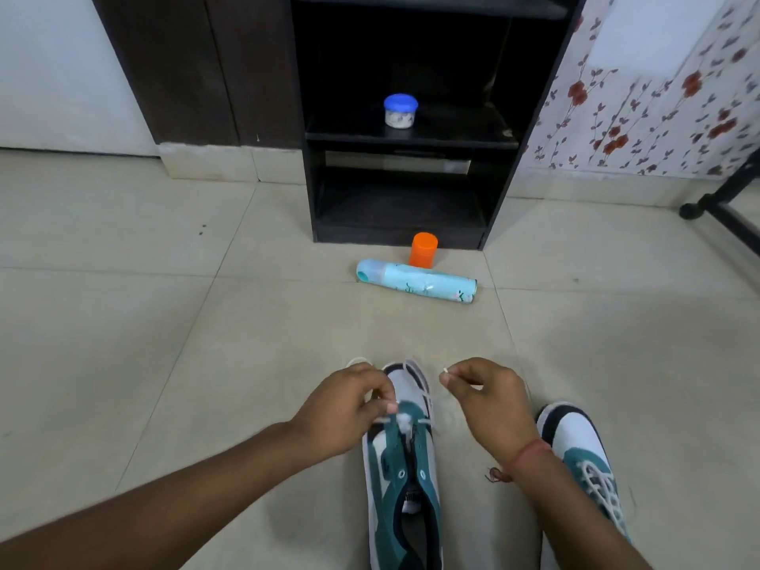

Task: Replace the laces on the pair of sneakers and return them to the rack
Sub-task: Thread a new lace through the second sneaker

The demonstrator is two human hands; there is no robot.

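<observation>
Tiled floor (205,322), rack (395,232) ahead

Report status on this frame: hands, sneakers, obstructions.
Left hand pinching lace at the left sneaker eyelets; right hand pinching the lace tip. Right sneaker already laced. Spray can lying before rack.

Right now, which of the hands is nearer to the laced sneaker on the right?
Right. The right hand pinches a lace tip just left of the laced sneaker, its wrist beside the toe. The left hand is farther left, across the unlaced sneaker.
</observation>
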